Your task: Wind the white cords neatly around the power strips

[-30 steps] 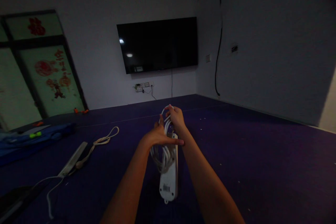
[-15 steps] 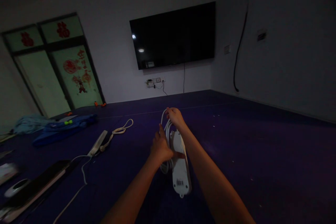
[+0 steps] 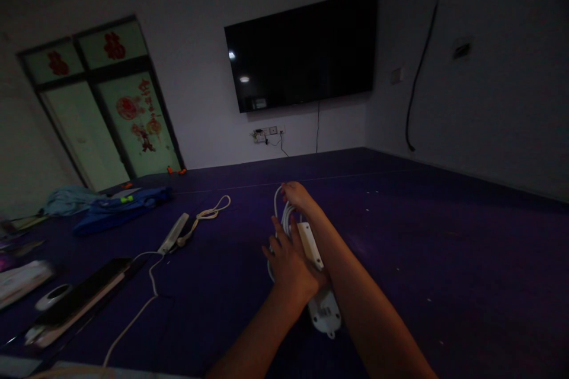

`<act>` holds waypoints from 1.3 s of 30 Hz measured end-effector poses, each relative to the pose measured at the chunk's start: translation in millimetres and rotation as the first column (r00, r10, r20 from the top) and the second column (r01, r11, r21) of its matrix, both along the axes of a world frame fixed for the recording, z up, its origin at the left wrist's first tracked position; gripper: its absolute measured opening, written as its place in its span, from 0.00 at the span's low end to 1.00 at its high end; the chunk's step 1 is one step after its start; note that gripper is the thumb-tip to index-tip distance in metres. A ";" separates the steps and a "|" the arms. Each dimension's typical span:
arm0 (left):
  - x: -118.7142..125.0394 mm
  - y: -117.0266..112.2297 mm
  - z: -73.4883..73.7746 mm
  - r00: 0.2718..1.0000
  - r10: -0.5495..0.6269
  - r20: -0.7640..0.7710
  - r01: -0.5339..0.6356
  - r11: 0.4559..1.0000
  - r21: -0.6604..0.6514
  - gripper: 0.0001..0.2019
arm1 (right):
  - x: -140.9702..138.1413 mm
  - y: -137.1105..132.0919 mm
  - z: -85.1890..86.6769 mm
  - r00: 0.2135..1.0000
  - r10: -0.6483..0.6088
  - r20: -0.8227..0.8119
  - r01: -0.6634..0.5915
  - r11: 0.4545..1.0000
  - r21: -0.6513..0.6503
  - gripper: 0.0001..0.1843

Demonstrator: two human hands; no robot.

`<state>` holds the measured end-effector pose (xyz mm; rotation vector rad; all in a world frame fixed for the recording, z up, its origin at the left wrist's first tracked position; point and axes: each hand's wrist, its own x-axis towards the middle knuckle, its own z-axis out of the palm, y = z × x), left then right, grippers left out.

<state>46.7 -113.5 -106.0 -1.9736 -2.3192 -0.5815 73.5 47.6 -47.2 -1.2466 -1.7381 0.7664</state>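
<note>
A white power strip (image 3: 326, 311) lies on the purple surface (image 3: 382, 320) in front of me, its end with the hanging tab toward me. Its white cord (image 3: 276, 204) is looped in a coil along the strip's left side. My left hand (image 3: 291, 266) lies across the strip and the coil, fingers spread, covering the strip's middle. At the coil's far end my right hand (image 3: 297, 195) is closed on the cord, fingertips bent round the loop. The right forearm passes close along the strip's right side.
To the left lie another white power strip (image 3: 174, 232) with a bundled cord (image 3: 207, 213), a dark tablet-like slab (image 3: 84, 296), a white round object (image 3: 53, 297) and blue cloth (image 3: 122, 210). A television (image 3: 304, 50) hangs on the far wall.
My left hand has moved slightly right and spread its fingers over the strip and coil. The strip's near end has swung right. My right hand stays at the cord loop. The view has shifted slightly.
</note>
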 end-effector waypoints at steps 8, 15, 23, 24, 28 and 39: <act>2.3 13.5 2.2 0.979 0.140 -0.145 -0.149 0.988 -0.048 0.48 | -1.7 -9.1 5.1 0.995 -0.057 0.087 0.058 0.998 -0.014 0.23; -4.9 21.7 -0.1 0.994 0.086 -0.067 -0.089 0.995 -0.049 0.45 | 1.0 -13.7 8.2 0.990 -0.050 0.134 0.049 0.999 0.012 0.22; -68.4 45.8 7.7 0.981 -0.068 0.183 0.048 0.992 0.115 0.28 | 9.1 -19.3 19.7 0.992 -0.066 0.111 0.046 0.985 0.168 0.19; -83.6 51.0 13.2 0.975 -0.067 0.214 0.042 0.992 0.118 0.25 | 11.8 -19.8 21.6 0.990 -0.097 0.099 0.075 0.976 0.207 0.18; -151.2 71.5 43.6 0.983 0.112 0.147 -0.107 0.993 -0.044 0.22 | 25.6 -19.6 26.3 0.980 -0.189 0.058 0.161 0.935 0.317 0.19; -264.3 103.1 25.4 0.963 0.244 -0.116 -0.265 0.939 -0.218 0.24 | 30.3 -14.5 21.9 0.984 -0.152 0.092 0.121 0.952 0.280 0.20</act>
